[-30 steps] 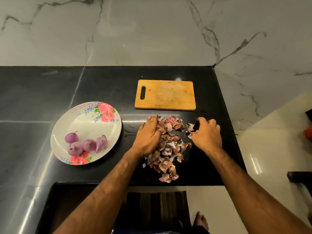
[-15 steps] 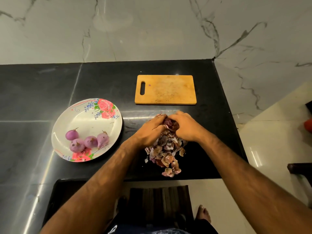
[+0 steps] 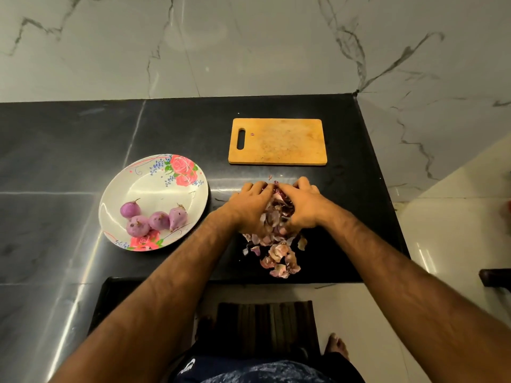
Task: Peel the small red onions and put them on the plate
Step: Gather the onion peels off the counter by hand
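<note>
Several peeled purple onions lie together in the near part of a white floral plate on the black counter. To the right of the plate is a heap of dry onion peels. My left hand and my right hand cup the far part of this heap from both sides. Their fingers curl round the peels and the fingertips nearly meet at the top. Loose peels trail from under the hands toward the counter's front edge. Whether an onion lies under the hands is hidden.
A wooden cutting board with a handle slot lies behind the hands, near the marble wall. The black counter ends just right of the heap and just in front of it. Below are a dark floor mat and my bare foot.
My right hand swept in from the right side of the heap to meet the left hand. Both hands now close tighter around the bunched peels.
</note>
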